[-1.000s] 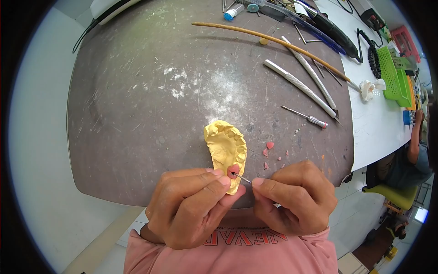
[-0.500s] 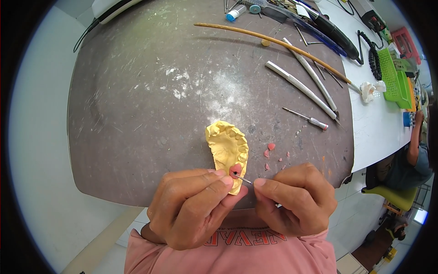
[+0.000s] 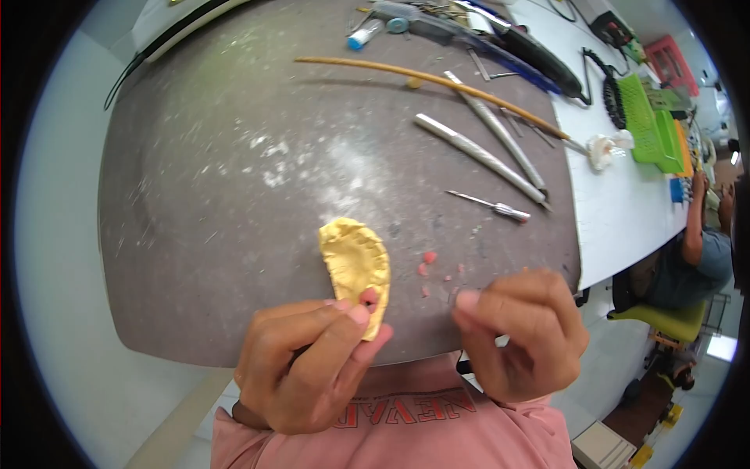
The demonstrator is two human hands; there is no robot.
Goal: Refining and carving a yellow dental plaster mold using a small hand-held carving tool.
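The left hand (image 3: 301, 367) pinches the lower end of a pale yellow, curved plaster dental cast (image 3: 353, 254) between thumb and bent fingers, near the front edge of the worn grey-brown counter (image 3: 203, 234); whether the cast rests there or is lifted, I cannot tell. The low grip seems chosen to steady it while leaving most of its tooth row uncovered, and a small pink, wax-like piece with a dark spot (image 3: 368, 296) sits on the cast right beside the fingertips, probably so that they can brace it. The right hand (image 3: 527, 332) hangs apart to the right, its fingers curled and thumb and forefinger close together; blur hides whether anything is between them. Small pink fragments (image 3: 430, 257) lie between the hands and farther up, perhaps offcuts of similar material. Beyond them, a slim silver screwdriver (image 3: 512, 212) and a thick silver metal-handled instrument (image 3: 480, 156) lie on the right, which likely keeps them within that hand's easy reach.
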